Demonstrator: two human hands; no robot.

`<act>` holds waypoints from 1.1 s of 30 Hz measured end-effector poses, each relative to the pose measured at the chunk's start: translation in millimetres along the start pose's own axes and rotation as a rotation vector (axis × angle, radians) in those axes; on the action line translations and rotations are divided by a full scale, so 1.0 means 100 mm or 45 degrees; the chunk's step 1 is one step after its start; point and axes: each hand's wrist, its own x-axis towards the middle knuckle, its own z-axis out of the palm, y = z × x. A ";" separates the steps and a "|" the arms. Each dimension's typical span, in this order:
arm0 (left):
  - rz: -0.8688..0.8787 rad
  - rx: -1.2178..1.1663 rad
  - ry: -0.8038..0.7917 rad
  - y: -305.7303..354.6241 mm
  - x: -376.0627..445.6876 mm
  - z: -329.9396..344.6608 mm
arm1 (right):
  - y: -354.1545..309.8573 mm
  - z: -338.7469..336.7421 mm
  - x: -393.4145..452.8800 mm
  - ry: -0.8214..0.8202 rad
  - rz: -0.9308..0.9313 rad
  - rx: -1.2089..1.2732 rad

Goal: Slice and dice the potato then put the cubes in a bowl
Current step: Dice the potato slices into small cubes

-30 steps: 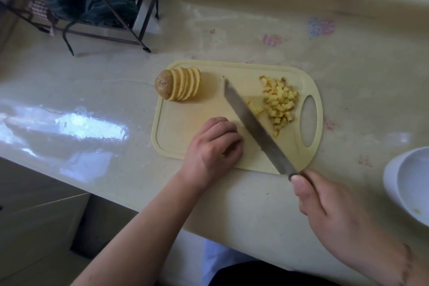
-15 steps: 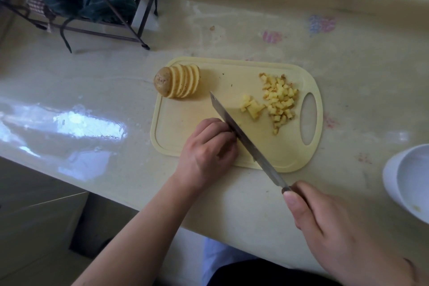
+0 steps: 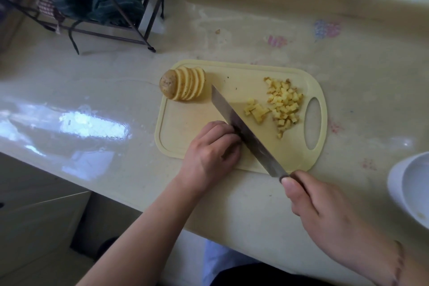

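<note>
Head view, nearest me: my right hand has its fingers wrapped round the knife handle, blade slanting across the cutting board. My left hand sits curled beside the blade; whether those fingers pin a slice I cannot tell. Beyond lie a few fresh cubes and a bigger diced pile. Farthest, the sliced potato waits uncut. I judge dicing partly done; the bowl, right on the surface, holds no cubes I can see

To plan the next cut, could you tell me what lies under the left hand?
The left hand rests curled on the cutting board beside the knife; anything beneath its fingers is hidden.
</note>
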 end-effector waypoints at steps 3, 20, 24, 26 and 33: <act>0.025 0.165 -0.017 -0.02 -0.01 -0.03 | 0.10 -0.16 0.02 -0.036 0.101 0.135; 0.063 -0.040 -0.064 0.03 0.64 0.26 | 0.11 -0.55 -0.05 -0.035 0.047 0.289; -0.015 -0.102 -0.021 0.02 0.56 0.23 | 0.03 -0.64 -0.08 0.080 -0.022 0.066; -0.116 -0.088 0.090 0.04 0.44 0.12 | 0.01 -0.66 -0.09 0.110 -0.022 -0.058; -0.657 -0.237 0.855 0.19 0.39 -0.36 | 0.12 -0.59 -0.06 0.218 -0.153 -0.830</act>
